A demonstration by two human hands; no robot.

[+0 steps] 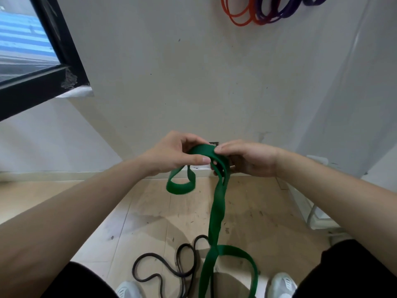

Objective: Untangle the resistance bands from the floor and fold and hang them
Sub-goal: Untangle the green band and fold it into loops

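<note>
Markings, legible: none; no text, label, brand, number or sign could be read on the green band (217, 211), the hung bands (261, 20), the wall (171, 82) or the shoes (283, 284).

Wide green band (217, 211) — looped, twisted, dangling
</note>
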